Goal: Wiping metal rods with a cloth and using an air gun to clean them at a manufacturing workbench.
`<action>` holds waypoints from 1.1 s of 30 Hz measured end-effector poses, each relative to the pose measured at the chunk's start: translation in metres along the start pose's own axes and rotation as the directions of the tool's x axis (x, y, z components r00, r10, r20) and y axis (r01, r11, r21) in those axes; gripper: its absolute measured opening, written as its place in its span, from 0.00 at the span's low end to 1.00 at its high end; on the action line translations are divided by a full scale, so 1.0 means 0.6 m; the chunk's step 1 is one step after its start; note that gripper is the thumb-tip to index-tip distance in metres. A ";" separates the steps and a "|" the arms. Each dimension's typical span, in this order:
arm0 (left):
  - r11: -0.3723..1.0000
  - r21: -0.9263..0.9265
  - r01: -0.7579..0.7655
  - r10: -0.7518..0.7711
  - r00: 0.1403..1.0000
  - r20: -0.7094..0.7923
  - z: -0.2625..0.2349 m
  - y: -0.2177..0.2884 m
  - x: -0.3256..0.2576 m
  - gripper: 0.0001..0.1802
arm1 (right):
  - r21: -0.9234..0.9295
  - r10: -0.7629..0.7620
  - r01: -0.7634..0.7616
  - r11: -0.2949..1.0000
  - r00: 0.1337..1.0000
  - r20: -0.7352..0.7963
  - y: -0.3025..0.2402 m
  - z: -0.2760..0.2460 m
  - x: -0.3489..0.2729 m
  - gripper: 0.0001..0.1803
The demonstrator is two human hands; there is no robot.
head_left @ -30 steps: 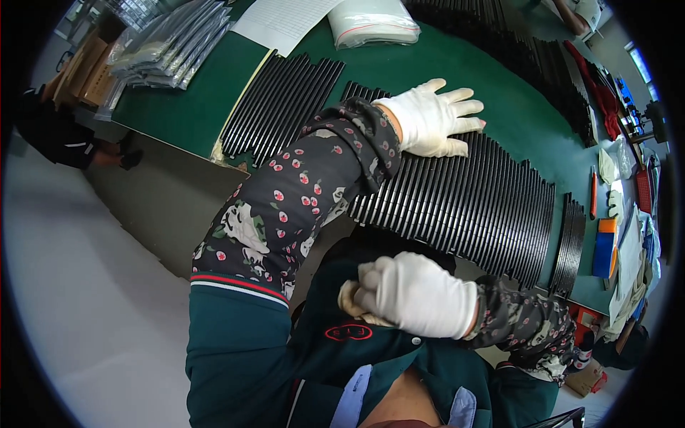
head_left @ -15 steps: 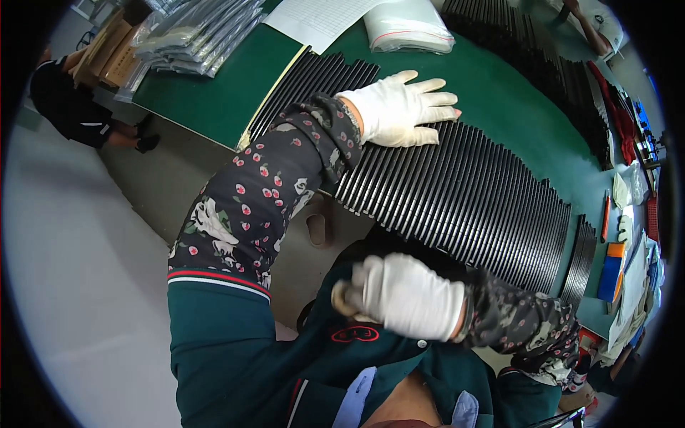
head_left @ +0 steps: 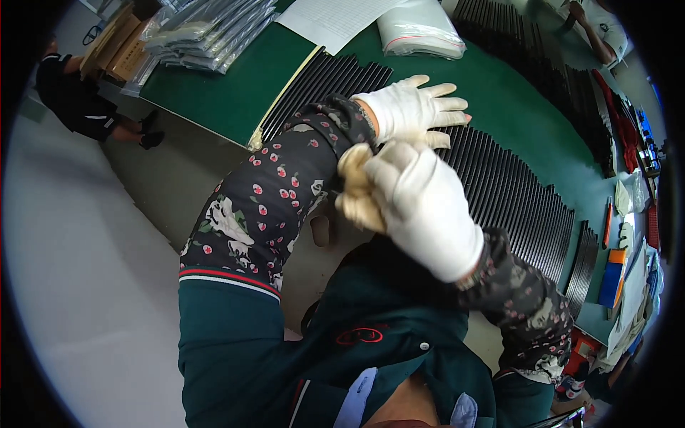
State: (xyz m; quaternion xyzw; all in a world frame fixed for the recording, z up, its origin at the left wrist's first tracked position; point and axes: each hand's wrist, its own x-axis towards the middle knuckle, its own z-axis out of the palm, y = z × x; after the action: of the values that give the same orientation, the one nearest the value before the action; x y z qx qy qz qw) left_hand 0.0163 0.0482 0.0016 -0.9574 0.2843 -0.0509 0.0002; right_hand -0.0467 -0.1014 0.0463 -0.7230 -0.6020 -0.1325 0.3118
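My left hand (head_left: 410, 114), in a white glove, lies flat with spread fingers on a row of thin black rods (head_left: 510, 207) placed side by side along the table's near edge. In front of it and nearer my body is my gloved right hand (head_left: 432, 210), closed on a wadded cream cloth (head_left: 358, 187). The cloth hangs out of the fingers on the left and hides part of the rods' left end. Its lower edge is a little blurred. More rods (head_left: 332, 82) continue left of my left wrist, up to a pale yellow strip.
The green table (head_left: 514, 107) carries bagged goods (head_left: 214, 36), a paper sheet (head_left: 335, 21) and a stack of clear bags (head_left: 421, 32) at the back. Long black rod piles (head_left: 564, 85) stand far right. A blue-orange block (head_left: 612, 278) sits right. Two people are nearby.
My right hand has risen from in front of my chest, with the cloth, to the near edge of the rods beside my left wrist. My left hand stays spread on the rods.
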 end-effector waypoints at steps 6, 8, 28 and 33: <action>1.000 -0.009 0.001 -0.001 1.000 0.017 -0.005 0.002 0.002 0.31 | 0.214 -0.222 0.141 0.967 0.880 0.420 -0.081 0.021 -0.063 0.11; 1.000 -0.018 0.001 -0.001 1.000 0.005 -0.005 0.004 -0.002 0.31 | 0.140 -0.149 0.121 0.983 0.967 0.207 -0.065 0.000 -0.031 0.11; 0.996 0.086 -0.036 0.034 0.999 0.022 -0.026 0.003 -0.005 0.32 | 0.275 0.034 -0.141 0.951 0.932 0.362 -0.013 -0.200 -0.200 0.12; 0.997 0.006 -0.074 0.074 0.991 -0.108 -0.069 0.085 0.061 0.33 | 0.158 0.567 -0.563 0.811 0.824 0.027 0.040 -0.272 -0.274 0.12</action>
State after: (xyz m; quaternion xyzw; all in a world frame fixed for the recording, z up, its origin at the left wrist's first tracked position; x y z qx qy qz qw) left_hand 0.0151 -0.0133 0.0446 -0.9421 0.3190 -0.1029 -0.0122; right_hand -0.0329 -0.3324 0.0720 -0.8405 -0.3655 0.0066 0.3999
